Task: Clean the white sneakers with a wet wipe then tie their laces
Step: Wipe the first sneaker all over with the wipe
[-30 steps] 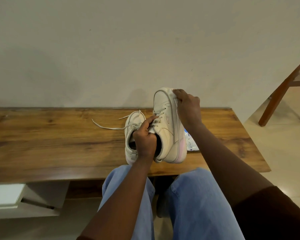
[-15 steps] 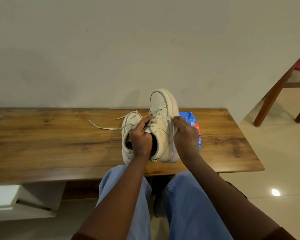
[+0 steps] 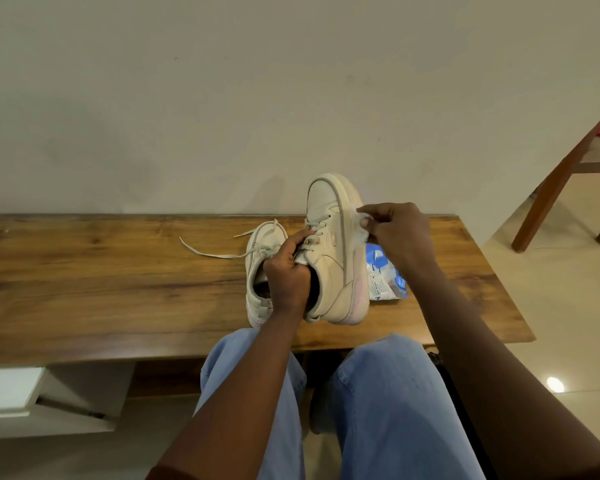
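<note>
Gripping sneaker (image 3: 329, 261) at tongue with left hand (image 3: 286, 277), toe up, over table (image 3: 118, 271). Pinching wipe (image 3: 360, 233) against its sole edge with right hand (image 3: 397, 232). Second sneaker (image 3: 258, 258) flat just left, lace loose; pack (image 3: 383, 277) right.

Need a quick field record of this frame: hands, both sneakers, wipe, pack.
left hand: grips held sneaker at its tongue
right hand: pinches wet wipe at the sole edge
held sneaker: toe up, heel low by the table
second sneaker: on table, left of held one, loose lace trailing left
wipes pack: blue, on table, right of held sneaker
</note>
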